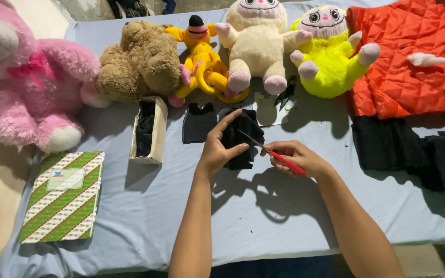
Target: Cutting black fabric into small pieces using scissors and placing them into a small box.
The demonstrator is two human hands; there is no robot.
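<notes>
Two bare hands work at a blue-covered worktop (145, 206). Left hand (216, 149) pinches a black fabric piece (243, 135), holding it taut for cutting. Right hand (297, 157) is clenched round red-handled scissors (271, 152), blades meeting the cloth. Five plush toys (256, 41) sit propped along the far edge, out of the way.

Both bare forearms reach in from the near edge of the table (145, 216), converging over its middle. The left hand (216, 149) lies palm down, index finger stretched forward, thumb pinching inward. The right hand (298, 157), just beside it, is curled closed, knuckles up.
</notes>
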